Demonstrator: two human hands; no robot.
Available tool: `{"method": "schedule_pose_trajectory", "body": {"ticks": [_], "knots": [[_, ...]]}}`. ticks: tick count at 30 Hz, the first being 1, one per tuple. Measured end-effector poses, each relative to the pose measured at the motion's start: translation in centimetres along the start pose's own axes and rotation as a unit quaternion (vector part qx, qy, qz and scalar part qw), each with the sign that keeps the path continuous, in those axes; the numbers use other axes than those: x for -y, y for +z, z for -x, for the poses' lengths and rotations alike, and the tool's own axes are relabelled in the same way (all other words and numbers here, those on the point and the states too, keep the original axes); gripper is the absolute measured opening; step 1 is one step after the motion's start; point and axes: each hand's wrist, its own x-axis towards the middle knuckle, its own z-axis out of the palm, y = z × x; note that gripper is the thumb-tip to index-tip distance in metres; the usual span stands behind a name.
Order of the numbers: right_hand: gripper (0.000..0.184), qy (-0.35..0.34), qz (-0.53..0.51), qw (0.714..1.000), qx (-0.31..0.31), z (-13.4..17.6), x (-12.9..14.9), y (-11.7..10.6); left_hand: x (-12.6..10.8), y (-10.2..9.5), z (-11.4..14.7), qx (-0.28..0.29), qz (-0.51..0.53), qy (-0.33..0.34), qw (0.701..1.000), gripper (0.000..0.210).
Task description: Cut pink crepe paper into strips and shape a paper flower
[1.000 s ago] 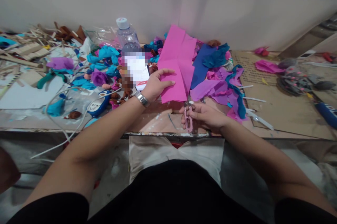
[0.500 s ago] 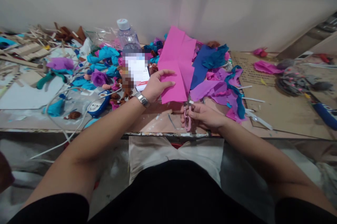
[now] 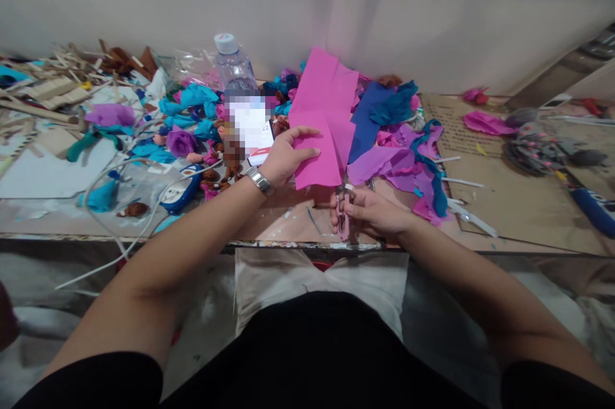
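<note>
My left hand (image 3: 287,156) grips the left edge of a bright pink crepe paper sheet (image 3: 319,98), its thumb and fingers pressed on the paper. The sheet has a slit rising from its lower edge, and its parts spread to either side. In my right hand (image 3: 369,209), below that edge, are small scissors (image 3: 343,220) with pink handles. Their blades point up at the paper by the slit, partly hidden. Right of the sheet lie blue paper (image 3: 366,119) and crumpled purple paper (image 3: 384,164).
A lit phone (image 3: 254,130) leans by a clear bottle (image 3: 234,66) on the left, among several paper flowers (image 3: 181,141) and a blue tape roll (image 3: 180,191). A white cable (image 3: 91,184) hangs over the table edge. Cardboard (image 3: 485,197) lies on the right.
</note>
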Motion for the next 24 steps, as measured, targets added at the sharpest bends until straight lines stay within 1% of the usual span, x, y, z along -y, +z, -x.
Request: {"method": "schedule_pose_trajectory", "body": {"ticks": [5,13,17,21,24], "knots": [[0.036,0.013,-0.024,1.0,-0.001,0.14,0.17,0.34,-0.02,-0.01,0.04,0.003,0.009,-0.005,1.0,0.046],[0.036,0.017,-0.031,0.999,0.0,0.11,0.2,0.43,0.24,-0.12,-0.05,0.004,0.005,0.007,1.0,0.047],[0.036,0.015,-0.03,0.999,-0.002,0.13,0.22,0.44,0.19,-0.13,-0.06,0.004,0.0,0.011,1.0,0.046],[0.034,0.012,-0.028,1.0,0.004,0.07,0.27,0.47,0.12,-0.15,-0.05,0.004,0.016,-0.005,1.0,0.047],[0.034,-0.003,-0.021,1.0,-0.001,0.09,0.23,0.46,0.03,-0.11,0.07,0.006,0.028,-0.01,1.0,0.048]]}}
